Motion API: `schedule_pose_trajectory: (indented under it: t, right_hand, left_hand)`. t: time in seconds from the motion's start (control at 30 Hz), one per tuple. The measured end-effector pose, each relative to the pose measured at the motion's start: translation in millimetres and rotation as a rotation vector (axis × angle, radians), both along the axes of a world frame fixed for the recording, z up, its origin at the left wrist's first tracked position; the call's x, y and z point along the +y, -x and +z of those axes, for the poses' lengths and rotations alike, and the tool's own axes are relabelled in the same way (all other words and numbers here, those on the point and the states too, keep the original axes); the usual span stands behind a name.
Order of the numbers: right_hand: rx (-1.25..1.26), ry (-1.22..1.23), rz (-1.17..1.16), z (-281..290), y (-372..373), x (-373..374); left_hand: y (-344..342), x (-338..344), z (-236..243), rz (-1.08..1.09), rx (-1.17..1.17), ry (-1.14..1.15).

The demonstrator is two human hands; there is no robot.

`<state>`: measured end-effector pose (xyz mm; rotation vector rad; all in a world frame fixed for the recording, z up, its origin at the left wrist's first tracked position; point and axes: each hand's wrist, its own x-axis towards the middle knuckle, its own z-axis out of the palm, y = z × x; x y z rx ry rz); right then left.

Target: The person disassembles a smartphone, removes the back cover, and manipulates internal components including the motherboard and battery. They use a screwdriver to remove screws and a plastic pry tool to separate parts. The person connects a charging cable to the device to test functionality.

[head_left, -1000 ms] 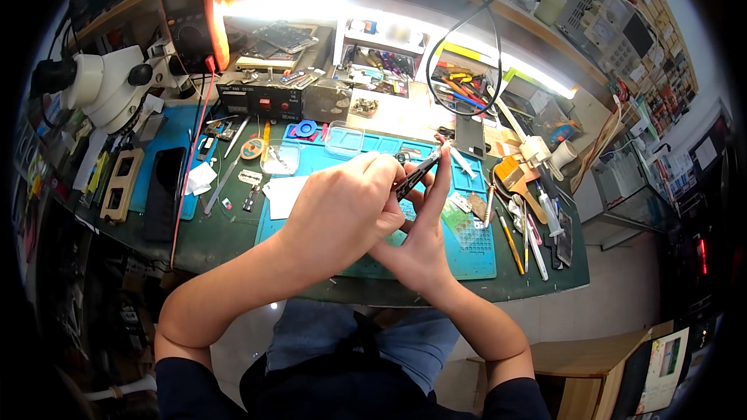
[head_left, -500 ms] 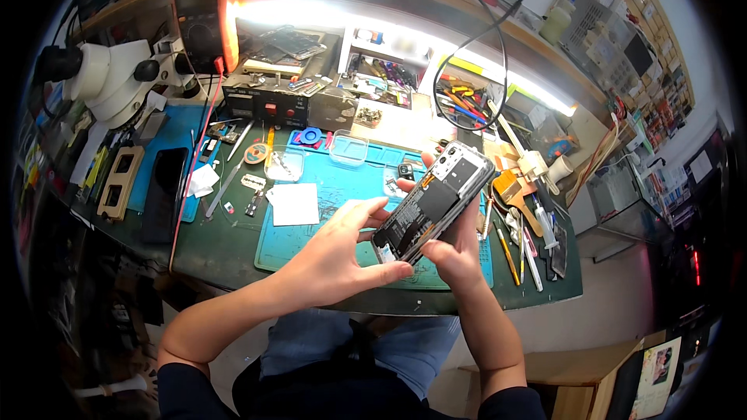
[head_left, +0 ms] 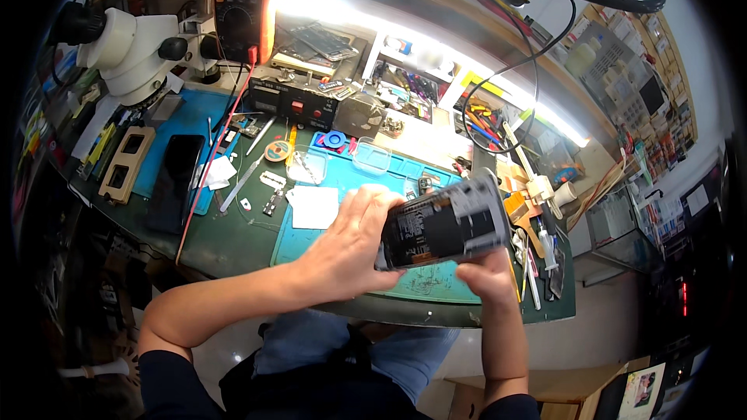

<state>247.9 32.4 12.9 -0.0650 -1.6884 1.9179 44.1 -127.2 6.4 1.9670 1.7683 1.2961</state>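
An opened smartphone (head_left: 440, 225) with its back cover off is held tilted above the teal work mat (head_left: 424, 288). Its black battery and inner parts face up, somewhat smeared by motion. My left hand (head_left: 350, 245) grips its left end, thumb below and fingers along the upper edge. At the lower right edge, my right hand (head_left: 490, 274) is closed on the phone, most of its fingers hidden behind it. A white square pad (head_left: 313, 208) lies on the mat beside my left hand. Two clear plastic boxes (head_left: 372, 157) sit farther back.
On the left are a microscope (head_left: 128, 54), a dark phone (head_left: 175, 187) and a wooden holder (head_left: 127, 165). An orange multimeter (head_left: 240, 12) stands at the back, its red lead (head_left: 210, 163) crossing the bench. Pens and a syringe (head_left: 549, 250) lie right. A black cable (head_left: 537, 62) hangs overhead.
The phone has turned from a steep slant to nearly level. My left hand has moved up to wrap its left end. The whole view has shifted slightly.
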Motion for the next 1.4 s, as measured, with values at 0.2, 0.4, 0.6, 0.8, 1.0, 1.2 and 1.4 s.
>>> schedule_pose_trajectory:
  t: [0.2, 0.4, 0.6, 0.8, 1.0, 1.2, 1.4]
  right_hand:
    - [-0.432, 0.366, 0.428, 26, 7, 30]
    - [-0.313, 0.146, 0.392, 31, 26, 27]
    - [-0.246, -0.346, -0.095, 29, 26, -6]
    - [-0.202, -0.612, -0.353, 25, 26, -24]
    - [-0.182, -0.780, -0.513, 23, 23, -39]
    - [-0.135, -0.825, -0.555, 26, 18, -54]
    - [-0.135, -0.869, -0.604, 28, 12, -58]
  left_hand:
    - [17, 27, 9, 0.108, 0.733, -0.538]
    - [39, 43, 13, 0.148, 0.769, -0.510]
    - [4, 17, 43, -0.048, -0.524, -0.059]
    - [-13, 10, 47, -0.012, -0.444, -0.116]
    - [-20, 4, 52, 0.061, -0.305, -0.132]
    - [-25, -12, 56, 0.063, -0.234, -0.079]
    - [-33, -16, 46, 0.077, -0.236, -0.142]
